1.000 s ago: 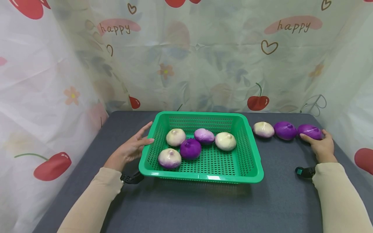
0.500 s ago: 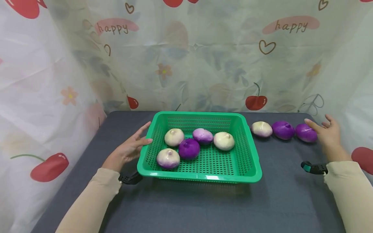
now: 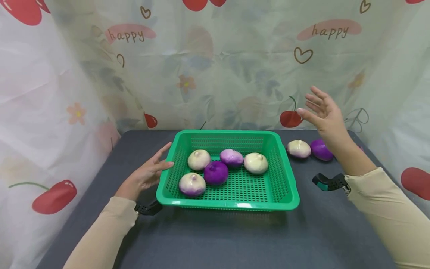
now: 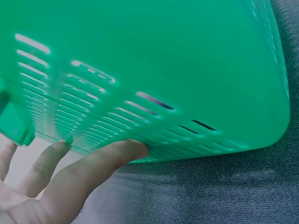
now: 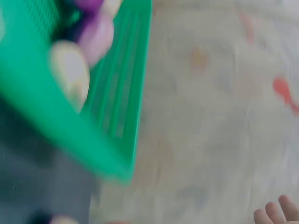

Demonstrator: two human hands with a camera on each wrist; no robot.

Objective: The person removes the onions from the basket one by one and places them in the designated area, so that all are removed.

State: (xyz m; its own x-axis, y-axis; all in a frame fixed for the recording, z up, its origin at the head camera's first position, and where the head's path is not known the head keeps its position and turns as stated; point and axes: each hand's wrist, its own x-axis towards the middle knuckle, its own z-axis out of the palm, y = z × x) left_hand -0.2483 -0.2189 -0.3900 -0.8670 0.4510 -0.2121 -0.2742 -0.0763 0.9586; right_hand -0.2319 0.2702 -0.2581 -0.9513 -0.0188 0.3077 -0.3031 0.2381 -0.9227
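A green plastic basket stands mid-table in the head view. Inside it lie several round, glossy turnips, among them a deep purple turnip and a white one. My left hand is at the basket's left side, thumb by the rim; in the left wrist view its fairly straight fingers touch the slotted outer wall. My right hand is raised over the table's back right with fingers spread and nothing in them. Below it are a white-and-purple turnip and a purple turnip; my arm mostly hides another.
The dark grey table extends in front of the basket. Behind and on both sides hangs a printed curtain. A black band with a small camera sits on my right wrist.
My right hand has let go of the rightmost turnip, lifted up and swung left over the turnip row. That turnip shifted slightly left beforehand. My left hand has stayed at the basket.
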